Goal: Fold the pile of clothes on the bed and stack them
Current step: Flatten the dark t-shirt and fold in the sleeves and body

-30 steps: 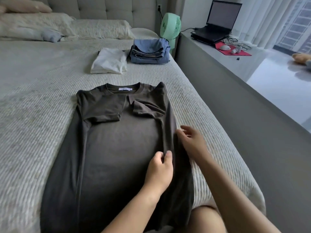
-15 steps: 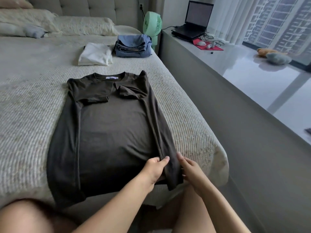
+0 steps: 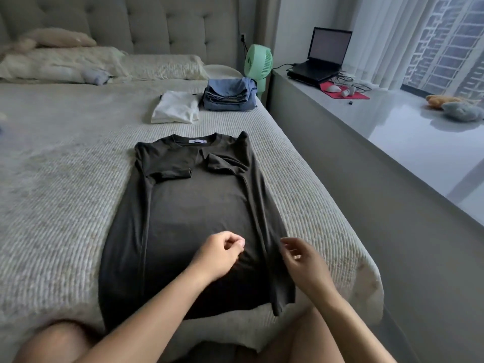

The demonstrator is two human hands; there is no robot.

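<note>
A: Status? The dark shirt (image 3: pixel 193 226) lies flat on the bed (image 3: pixel 65 205), sides folded in. Left hand (image 3: pixel 220 254) hovers over it, fingers curled on nothing; right hand (image 3: pixel 301 260) loosely spread, empty, beside the folded edge

B: Recommend pinching the hem just below both fingertips, then folding squarely toward the collar beyond them

The right hand (image 3: pixel 301 260) is motion-blurred, and the left forearm hides the dark shirt's (image 3: pixel 188 210) hem.

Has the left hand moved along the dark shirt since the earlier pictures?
Yes. The left hand went toward the hem of the shirt, away from its folded sleeves.
</note>
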